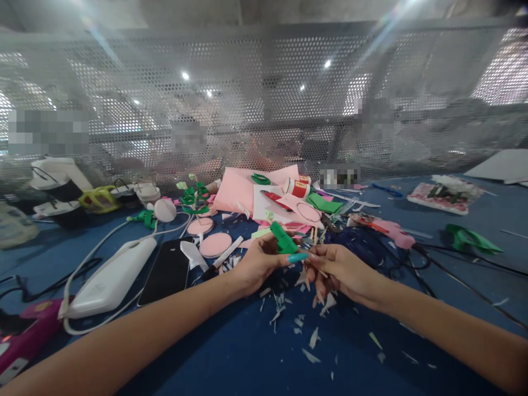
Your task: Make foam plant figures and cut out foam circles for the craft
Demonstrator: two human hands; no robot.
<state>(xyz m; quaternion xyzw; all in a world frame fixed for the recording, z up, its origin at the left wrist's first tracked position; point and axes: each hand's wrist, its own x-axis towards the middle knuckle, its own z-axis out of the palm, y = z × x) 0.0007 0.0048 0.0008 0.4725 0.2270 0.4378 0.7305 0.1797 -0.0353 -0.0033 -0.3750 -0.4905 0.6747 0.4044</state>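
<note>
My left hand [260,263] is closed in a pinch on a green paper strip [282,237], which stands up at a slant above the fingers. Close beside it, my right hand [336,270] has its fingers pinched on a thin wooden stick [320,270]; most of the stick is hidden by the fingers. Both sets of fingertips nearly meet at the strip's lower end. White paper scraps [313,337] lie on the blue table below the hands. Behind them are pink paper sheets [235,192] and a red-and-white glue bottle [297,188].
To the left are a white power bank [113,278] with a cable, a black phone [165,269] and pink paper discs [215,245]. A pink glue gun [396,234] and a green tape roll [464,237] lie at the right. A perforated metal screen [264,110] stands behind the table.
</note>
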